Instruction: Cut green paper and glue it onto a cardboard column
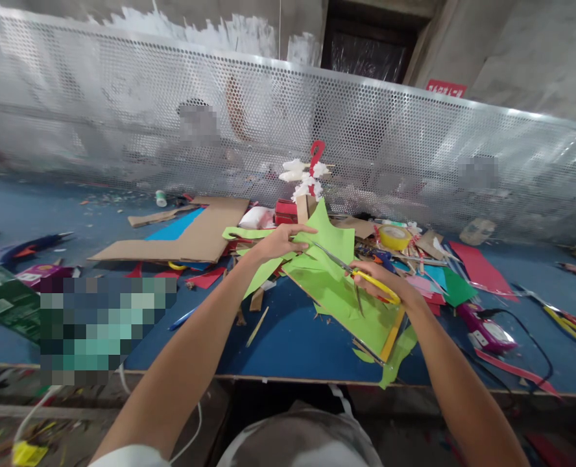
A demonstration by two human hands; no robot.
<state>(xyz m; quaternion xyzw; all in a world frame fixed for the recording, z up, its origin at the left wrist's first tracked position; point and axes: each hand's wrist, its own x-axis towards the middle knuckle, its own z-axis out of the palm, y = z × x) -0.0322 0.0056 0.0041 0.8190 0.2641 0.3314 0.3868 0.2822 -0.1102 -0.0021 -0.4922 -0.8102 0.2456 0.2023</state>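
Observation:
My left hand [284, 241] pinches the left edge of a light green paper sheet [337, 243], raised over the bench. In my right hand [373, 280] is a pair of scissors [336, 259] with yellow handles, its blades spread apart and one of them lying along the green sheet near my left fingertips. Below the scissors more green paper [366, 321] rests at a slant on the bench, with a yellow strip [392, 334] along its right end. A green strip with a rounded end [242, 232] lies just left of my left hand.
A blue bench [288, 344] ends against a perforated metal panel [268, 130]. Cardboard [210, 227] lies left of centre. A yellow tape roll [395, 237] and paper scraps sit right of centre. Farther right are red paper [482, 267], a purple box [487, 327] and pliers [567, 324].

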